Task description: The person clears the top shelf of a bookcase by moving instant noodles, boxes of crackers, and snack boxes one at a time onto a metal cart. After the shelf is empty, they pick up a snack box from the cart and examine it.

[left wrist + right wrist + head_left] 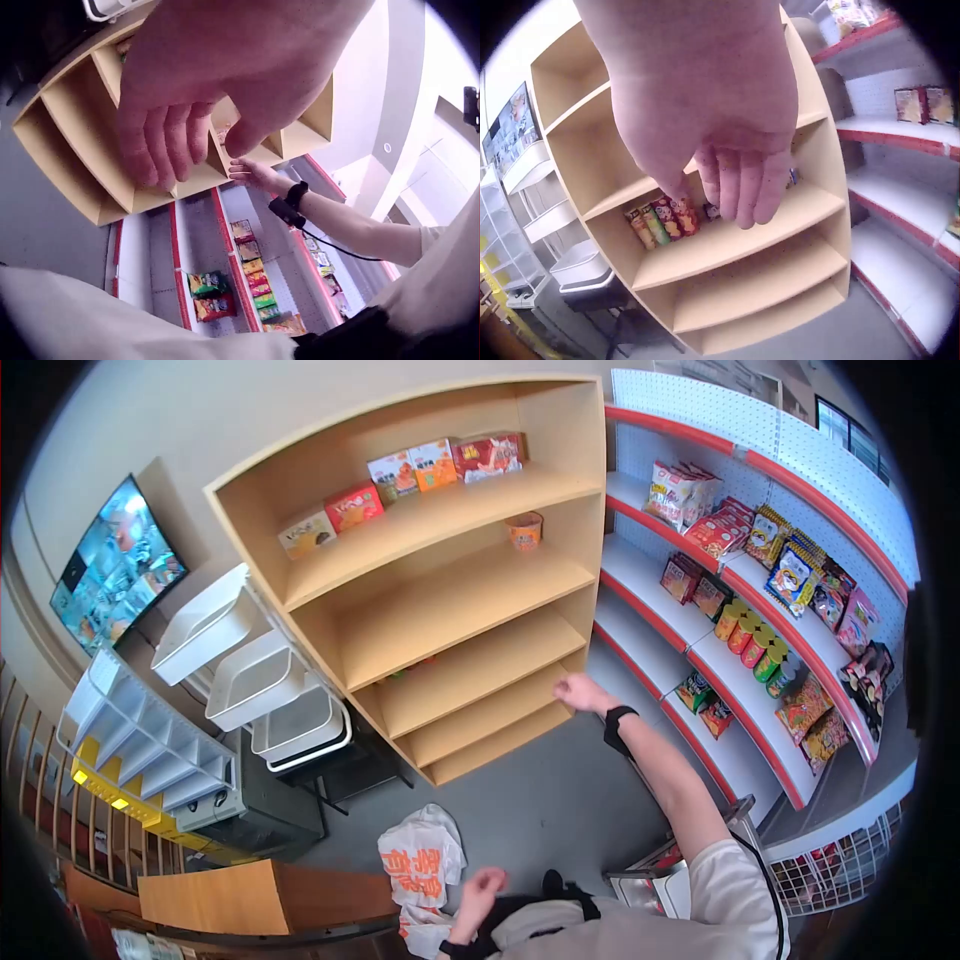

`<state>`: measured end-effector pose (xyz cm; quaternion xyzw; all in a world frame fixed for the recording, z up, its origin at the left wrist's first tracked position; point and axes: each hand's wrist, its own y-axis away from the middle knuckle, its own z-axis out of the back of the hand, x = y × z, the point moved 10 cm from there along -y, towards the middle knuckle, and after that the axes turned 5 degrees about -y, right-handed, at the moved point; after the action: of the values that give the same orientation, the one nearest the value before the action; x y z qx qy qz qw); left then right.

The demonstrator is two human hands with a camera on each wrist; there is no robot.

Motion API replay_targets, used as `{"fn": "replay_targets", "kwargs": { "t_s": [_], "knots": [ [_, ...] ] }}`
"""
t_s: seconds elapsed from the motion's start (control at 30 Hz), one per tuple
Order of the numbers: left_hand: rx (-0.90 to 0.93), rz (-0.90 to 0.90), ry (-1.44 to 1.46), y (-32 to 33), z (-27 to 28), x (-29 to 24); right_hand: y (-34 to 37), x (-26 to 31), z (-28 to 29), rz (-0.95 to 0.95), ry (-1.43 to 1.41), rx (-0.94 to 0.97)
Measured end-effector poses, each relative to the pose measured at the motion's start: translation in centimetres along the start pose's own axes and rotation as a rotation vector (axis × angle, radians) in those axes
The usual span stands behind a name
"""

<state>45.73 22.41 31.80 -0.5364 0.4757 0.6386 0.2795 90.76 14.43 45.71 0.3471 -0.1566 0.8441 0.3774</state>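
Snack packets (664, 221) stand inside the wooden shelf (460, 600), nearly hidden in the head view. Before the shelf, the right hand (587, 693), fingers loose and grasping nothing, part-covers items (712, 211) too obscured to identify. Farther in front of the shelf, the left hand (480, 898), relaxed and unladen, is near a white plastic bag (432, 835).

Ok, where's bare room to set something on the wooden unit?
Second shelf, left of the orange tub; the tier just below the snack bags looks bare where visible. Crowded: the back of the top shelf, lined with boxes.
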Motion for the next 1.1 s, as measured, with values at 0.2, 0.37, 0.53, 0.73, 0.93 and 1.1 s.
{"fn": "replay_targets", "kwargs": {
  "t_s": [0.2,0.37,0.53,0.73,0.93,1.1],
  "knots": [
    [-0.091,-0.019,0.072,-13.2,1.8,-9.1,-11.3,-5.5,0.6,-0.11,-0.273,-0.076],
    [0.001,0.018,0.036,-26.8,4.0,-10.7,-20.3,-10.1,1.2,-0.095,-0.379,-0.081],
    [0.129,0.013,-0.073,-38.6,5.5,-16.6,-29.6,-14.4,8.8,-0.219,-0.38,-0.294],
    [0.003,-0.003,-0.141,-45.0,8.3,-22.7,-40.2,-15.6,16.0,-0.331,-0.388,-0.543],
    [-0.195,0.051,-0.095,-44.3,9.1,-21.0,-48.1,-19.9,16.6,-0.405,-0.523,-0.565],
    [-0.341,0.121,-0.003,-41.6,7.4,-18.6,-51.1,-22.6,15.7,-0.411,-0.585,-0.5]
  ]
}}
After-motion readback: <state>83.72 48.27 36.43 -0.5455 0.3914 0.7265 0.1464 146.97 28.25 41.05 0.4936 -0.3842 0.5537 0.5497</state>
